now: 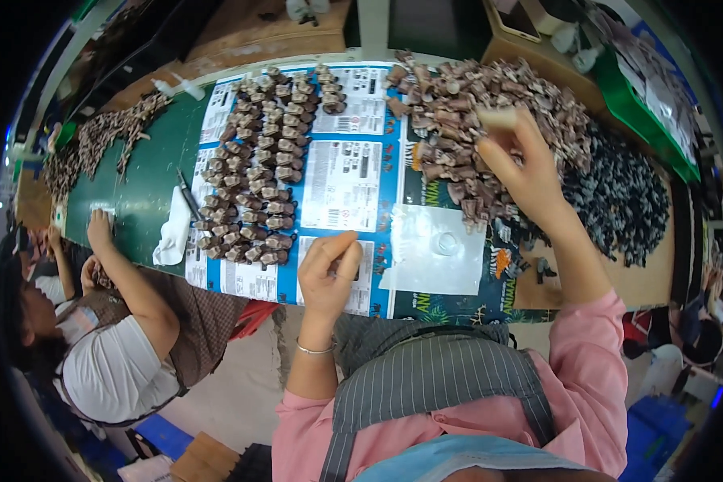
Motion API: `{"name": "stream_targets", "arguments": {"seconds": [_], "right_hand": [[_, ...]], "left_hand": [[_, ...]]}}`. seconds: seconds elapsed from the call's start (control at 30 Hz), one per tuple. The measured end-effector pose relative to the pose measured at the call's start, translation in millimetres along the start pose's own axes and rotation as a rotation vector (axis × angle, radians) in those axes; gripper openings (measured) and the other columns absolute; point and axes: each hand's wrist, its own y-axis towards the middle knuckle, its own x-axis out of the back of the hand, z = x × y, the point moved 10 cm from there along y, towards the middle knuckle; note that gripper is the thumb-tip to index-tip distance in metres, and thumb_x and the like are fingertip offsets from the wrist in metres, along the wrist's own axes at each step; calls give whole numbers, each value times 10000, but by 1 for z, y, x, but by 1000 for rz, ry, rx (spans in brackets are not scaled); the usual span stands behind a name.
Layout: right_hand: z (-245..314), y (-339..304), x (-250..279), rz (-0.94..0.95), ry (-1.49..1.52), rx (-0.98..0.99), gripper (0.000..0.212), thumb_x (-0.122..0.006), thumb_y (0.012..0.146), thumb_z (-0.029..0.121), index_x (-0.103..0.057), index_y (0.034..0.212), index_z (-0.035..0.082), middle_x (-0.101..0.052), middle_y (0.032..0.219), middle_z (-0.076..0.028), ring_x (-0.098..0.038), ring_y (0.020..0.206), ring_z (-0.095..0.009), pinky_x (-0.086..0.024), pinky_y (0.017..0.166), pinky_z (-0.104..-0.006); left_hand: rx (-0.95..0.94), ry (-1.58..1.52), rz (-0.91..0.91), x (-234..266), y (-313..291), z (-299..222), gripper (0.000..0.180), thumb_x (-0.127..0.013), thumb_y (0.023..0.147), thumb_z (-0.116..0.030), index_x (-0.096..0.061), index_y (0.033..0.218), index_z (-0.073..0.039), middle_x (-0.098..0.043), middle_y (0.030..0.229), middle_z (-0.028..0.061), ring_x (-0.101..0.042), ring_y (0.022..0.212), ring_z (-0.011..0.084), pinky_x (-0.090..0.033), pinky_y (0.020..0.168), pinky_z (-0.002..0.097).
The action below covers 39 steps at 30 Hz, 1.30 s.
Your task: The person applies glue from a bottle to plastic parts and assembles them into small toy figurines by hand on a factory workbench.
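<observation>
My left hand (327,269) is closed near the table's front edge, its fingers curled over the printed sheets. Whatever it holds, if anything, is hidden. My right hand (528,170) is raised over a large heap of small brown plastic parts (490,88). Its thumb and forefinger are apart in a C shape, with nothing visible between them. A pale covering (498,119), perhaps a finger cot, sits on the forefinger tip and is a little blurred. Rows of small brown moulded figure parts (253,173) stand on the blue-and-white printed sheets (341,186), left of my hands.
A clear plastic sheet with a small round dish (445,243) lies between my hands. Dark grey parts (618,193) are heaped at the right, by a green bin (643,112). A pen-like tool (188,193) and white cloth (172,229) lie left. A co-worker (120,353) sits at left.
</observation>
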Motion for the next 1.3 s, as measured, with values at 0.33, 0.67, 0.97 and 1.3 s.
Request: {"name": "stream_targets", "arguments": {"seconds": [0.33, 0.67, 0.97, 1.3], "right_hand": [[-14, -186, 20, 166, -489, 44, 353, -723, 772, 108, -679, 1121, 86, -604, 1110, -114, -530, 1106, -351, -428, 912, -446], [6, -182, 7, 308, -615, 151, 381, -720, 772, 172, -644, 1137, 93, -577, 1173, -102, -520, 1102, -332, -408, 908, -435], [1, -160, 1, 260, -573, 171, 324, -738, 762, 259, -653, 1031, 100, -572, 936, -78, -563, 793, -281, -399, 703, -388], [-2, -133, -13, 254, -468, 161, 168, -711, 819, 197, -638, 929, 93, -538, 852, -56, -598, 761, -232, -463, 681, -362]], "left_hand": [[-99, 109, 342, -52, 36, -30, 216, -681, 865, -48, -698, 1078, -20, -681, 978, 96, -647, 868, 196, -521, 716, 299], [-497, 382, 379, -141, 63, -53, 374, -654, 820, -69, -599, 1189, -68, -582, 1001, 125, -592, 941, 335, -494, 870, 419], [236, -163, 415, -93, 53, 16, 522, -653, 876, -97, -517, 1379, -89, -661, 1116, 116, -636, 970, 189, -508, 850, 305], [549, -810, 142, -55, 2, 20, 762, -585, 888, 28, -251, 1550, -145, -571, 1240, 134, -623, 999, 175, -493, 727, 234]]}}
